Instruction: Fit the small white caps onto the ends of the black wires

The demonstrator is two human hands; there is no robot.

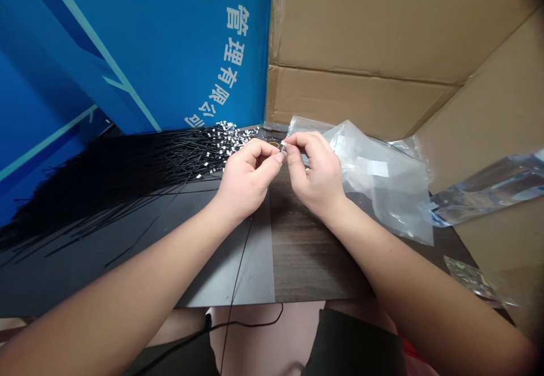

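Note:
Over the table, my left hand point(249, 180) and my right hand point(315, 169) meet with thumbs and forefingers pinched. Between the fingertips is a small white connector point(283, 145), partly covered by them. My right fingers pinch this connector. From under my left hand a thin black wire point(241, 257) runs down over the table edge; its upper end is hidden in the left pinch. Left of my hands lies a large bundle of black wires point(127, 163), with many small white connectors point(227, 138) at the end nearest me.
Clear plastic bags point(391, 194) lie on the dark table point(314, 257) to the right. A small bag of parts point(471, 279) rests near the right edge. Behind stand a blue printed panel point(170, 41) and cardboard walls point(361, 24). A black cable point(255, 325) hangs below the table.

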